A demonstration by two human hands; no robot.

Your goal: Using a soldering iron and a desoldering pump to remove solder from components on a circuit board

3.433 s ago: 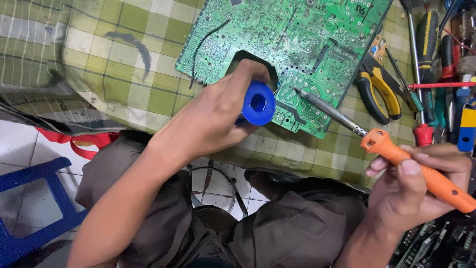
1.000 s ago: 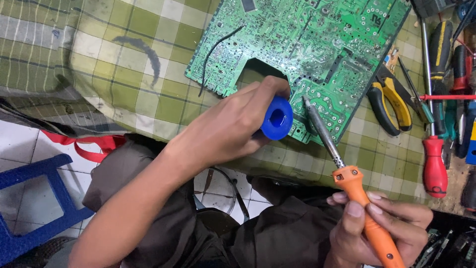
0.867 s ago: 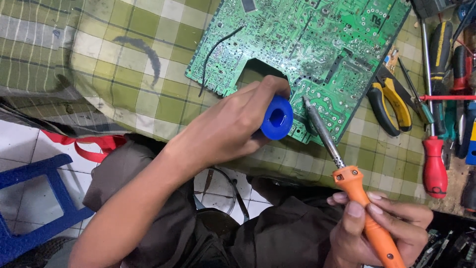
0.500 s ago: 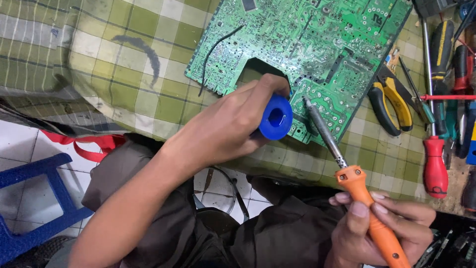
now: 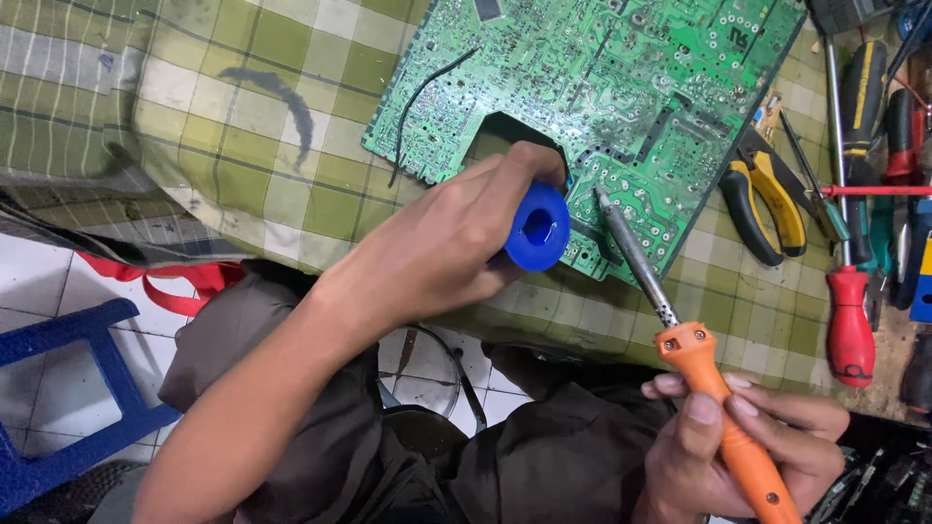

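Observation:
A green circuit board lies solder side up on a green checked cloth. My left hand grips a blue cylindrical tool with its end pointing at me, held over the board's near edge. My right hand holds an orange-handled soldering iron. The iron's metal tip rests on the board just right of the blue tool.
Yellow-handled pliers, a red-handled screwdriver and several other tools lie on the right of the cloth. A thin black wire crosses the board's left part. A blue stool and a red strap are on the tiled floor below.
The soldering iron swung from a flat pose at the right into a steep one, its tip landing on the board beside the blue tool. My left hand has stayed nearly still for the last second.

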